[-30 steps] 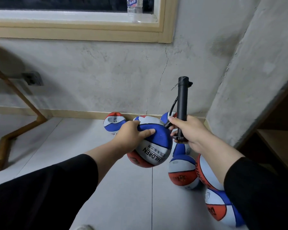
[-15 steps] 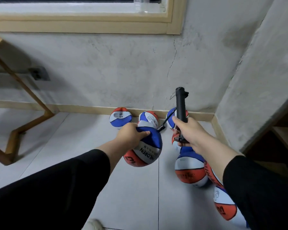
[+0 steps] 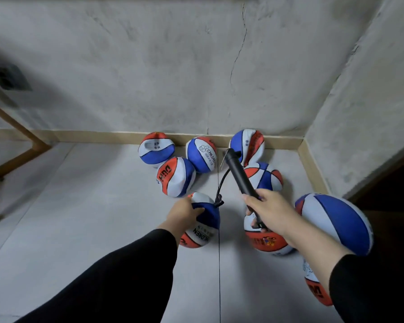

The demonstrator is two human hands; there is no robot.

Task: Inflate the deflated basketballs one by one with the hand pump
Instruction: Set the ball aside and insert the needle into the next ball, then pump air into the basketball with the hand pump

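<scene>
Head view, looking down at a tiled floor (image 3: 79, 217) in a wall corner. The left hand (image 3: 184, 212) grips the top of a red, white and blue ball (image 3: 204, 226), fingers curled over its blue panel; its white panel carries the partial lettering "DREN". The right hand (image 3: 269, 210) is wrapped around the lower end of a black pump (image 3: 239, 174), whose barrel tilts up and to the left. A thin black hose (image 3: 221, 185) curves from the pump down to the top of the held ball, beside the left fingertips.

More balls of the same colours lie around. Against the baseboard (image 3: 103, 136): one with small unreadable characters (image 3: 156, 148), one marked "CHILDRE" beside a thumbs-up logo (image 3: 201, 153), and one behind the pump tip (image 3: 248, 145). In front of these lies a ball with partly legible orange-panel lettering (image 3: 175, 177). A further ball (image 3: 265, 177) lies right of the pump, another (image 3: 265, 238) sits under the right wrist, and a larger-looking one (image 3: 334, 222) lies at far right.
</scene>
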